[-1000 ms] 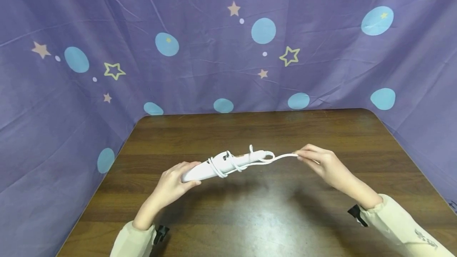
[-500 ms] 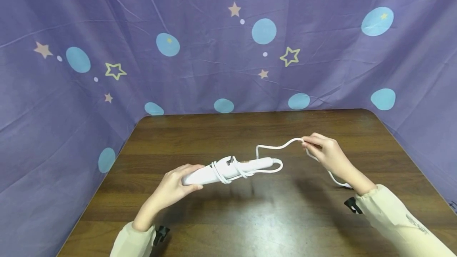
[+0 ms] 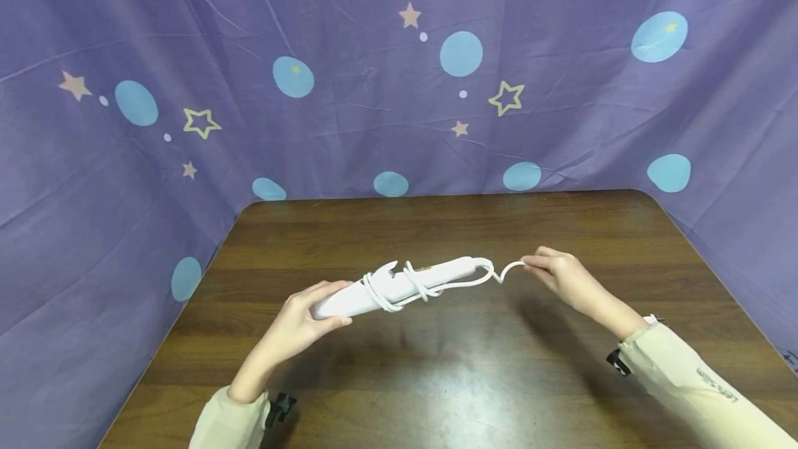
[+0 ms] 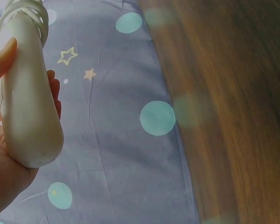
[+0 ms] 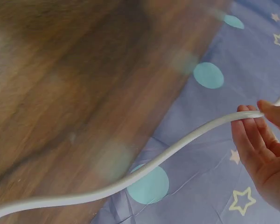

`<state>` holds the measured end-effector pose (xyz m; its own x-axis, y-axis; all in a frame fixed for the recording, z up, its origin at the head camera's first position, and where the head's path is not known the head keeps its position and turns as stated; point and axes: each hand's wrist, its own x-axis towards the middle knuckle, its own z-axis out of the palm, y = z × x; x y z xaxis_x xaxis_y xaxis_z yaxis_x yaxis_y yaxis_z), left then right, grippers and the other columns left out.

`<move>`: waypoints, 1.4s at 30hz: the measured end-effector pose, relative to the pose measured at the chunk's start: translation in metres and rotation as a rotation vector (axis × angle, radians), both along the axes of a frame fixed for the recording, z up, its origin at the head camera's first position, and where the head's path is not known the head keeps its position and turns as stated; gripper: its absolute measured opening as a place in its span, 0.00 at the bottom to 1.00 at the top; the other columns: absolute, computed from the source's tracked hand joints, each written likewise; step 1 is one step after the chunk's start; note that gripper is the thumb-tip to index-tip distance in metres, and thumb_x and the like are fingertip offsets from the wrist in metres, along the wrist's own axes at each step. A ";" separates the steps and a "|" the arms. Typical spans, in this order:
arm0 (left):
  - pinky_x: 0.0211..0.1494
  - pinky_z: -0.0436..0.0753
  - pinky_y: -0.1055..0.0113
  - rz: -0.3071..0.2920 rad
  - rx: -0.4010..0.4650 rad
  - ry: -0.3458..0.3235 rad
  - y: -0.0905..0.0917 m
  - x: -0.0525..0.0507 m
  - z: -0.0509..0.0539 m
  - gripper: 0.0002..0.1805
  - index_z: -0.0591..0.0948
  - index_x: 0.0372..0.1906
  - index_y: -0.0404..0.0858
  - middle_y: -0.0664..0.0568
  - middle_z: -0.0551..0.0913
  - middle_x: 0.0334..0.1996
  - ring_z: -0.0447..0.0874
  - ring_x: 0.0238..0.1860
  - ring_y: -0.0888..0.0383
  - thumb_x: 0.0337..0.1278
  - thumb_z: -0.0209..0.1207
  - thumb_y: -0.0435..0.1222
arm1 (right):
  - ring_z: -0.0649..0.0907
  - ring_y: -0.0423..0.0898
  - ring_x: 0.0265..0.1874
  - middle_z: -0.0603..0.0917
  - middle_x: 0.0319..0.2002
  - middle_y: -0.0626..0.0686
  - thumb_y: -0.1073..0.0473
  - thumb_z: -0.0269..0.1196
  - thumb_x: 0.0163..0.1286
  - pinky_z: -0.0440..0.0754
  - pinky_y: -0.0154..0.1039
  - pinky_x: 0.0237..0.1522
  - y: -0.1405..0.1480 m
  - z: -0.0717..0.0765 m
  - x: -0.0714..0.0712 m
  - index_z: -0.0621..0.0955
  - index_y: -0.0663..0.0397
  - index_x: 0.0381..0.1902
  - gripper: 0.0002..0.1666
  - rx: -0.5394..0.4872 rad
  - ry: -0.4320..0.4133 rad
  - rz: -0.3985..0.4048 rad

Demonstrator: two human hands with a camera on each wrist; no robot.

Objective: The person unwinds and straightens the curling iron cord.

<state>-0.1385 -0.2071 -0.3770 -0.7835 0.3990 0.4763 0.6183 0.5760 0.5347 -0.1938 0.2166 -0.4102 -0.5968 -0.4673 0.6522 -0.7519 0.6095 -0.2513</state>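
A white corded appliance, shaped like a curling iron [image 3: 449, 271], is held in the air above the table, tilted with its cord end up to the right. My left hand [image 3: 305, 317] grips its thick rounded end, thumb on one side and fingers on the other, as the left wrist view shows. Several loops of white cord [image 3: 377, 293] wrap its middle, near a small raised lever [image 3: 388, 267]. My right hand [image 3: 564, 279] pinches the free cord between thumb and fingertips. Past that hand the cord is mostly hidden; a small white piece [image 3: 651, 319] shows by the right cuff.
Below lies a brown wood-grain table [image 3: 349, 227] with rounded far corners. A purple curtain [image 3: 374, 144] with blue dots and stars hangs behind and along both sides. Black straps [image 3: 280, 409] show at both sleeve cuffs.
My right hand rose with the cord, then came down again; a stretch of cord above the appliance has dropped to its right end. My left hand keeps its grip and barely moves.
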 end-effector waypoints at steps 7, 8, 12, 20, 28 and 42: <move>0.36 0.73 0.70 0.043 0.050 0.029 0.001 0.000 0.000 0.27 0.78 0.47 0.38 0.52 0.81 0.39 0.74 0.35 0.62 0.31 0.70 0.33 | 0.67 0.31 0.20 0.71 0.23 0.42 0.75 0.64 0.43 0.65 0.23 0.23 -0.003 -0.001 0.013 0.82 0.61 0.31 0.13 0.120 -0.023 0.093; 0.36 0.73 0.69 0.052 0.051 0.036 0.001 -0.001 0.000 0.27 0.78 0.47 0.38 0.52 0.81 0.39 0.74 0.35 0.62 0.31 0.70 0.33 | 0.68 0.31 0.20 0.71 0.23 0.42 0.74 0.64 0.44 0.65 0.23 0.23 -0.004 -0.001 0.015 0.82 0.60 0.31 0.13 0.126 -0.020 0.107; 0.36 0.73 0.68 0.102 0.028 0.063 0.001 -0.002 0.000 0.28 0.78 0.47 0.38 0.52 0.81 0.38 0.75 0.34 0.62 0.30 0.70 0.32 | 0.72 0.33 0.22 0.74 0.25 0.43 0.75 0.64 0.43 0.67 0.22 0.25 -0.006 0.000 0.020 0.82 0.57 0.30 0.14 0.118 -0.014 0.149; 0.30 0.72 0.64 0.225 -0.029 0.163 -0.001 -0.005 -0.003 0.29 0.79 0.46 0.38 0.50 0.82 0.33 0.75 0.29 0.60 0.26 0.71 0.32 | 0.76 0.35 0.28 0.78 0.30 0.45 0.56 0.50 0.67 0.70 0.22 0.31 -0.007 0.011 0.036 0.81 0.55 0.35 0.14 0.028 0.017 0.238; 0.30 0.72 0.62 0.296 -0.033 0.139 -0.005 -0.006 -0.005 0.29 0.79 0.46 0.37 0.50 0.82 0.33 0.75 0.29 0.59 0.27 0.71 0.33 | 0.77 0.36 0.30 0.81 0.32 0.50 0.73 0.60 0.54 0.72 0.23 0.33 0.002 0.029 0.040 0.81 0.65 0.34 0.09 -0.175 -0.050 0.233; 0.27 0.68 0.64 0.342 -0.036 0.144 -0.012 -0.004 -0.006 0.28 0.79 0.46 0.36 0.49 0.81 0.32 0.71 0.26 0.59 0.27 0.71 0.32 | 0.76 0.33 0.26 0.80 0.28 0.53 0.85 0.61 0.41 0.71 0.21 0.27 0.028 0.038 0.024 0.81 0.70 0.32 0.18 -0.272 -0.111 0.037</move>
<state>-0.1421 -0.2188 -0.3832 -0.8004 0.1440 0.5819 0.4543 0.7790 0.4321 -0.1699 0.2449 -0.3721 -0.6576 -0.3070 0.6879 -0.7309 0.4811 -0.4840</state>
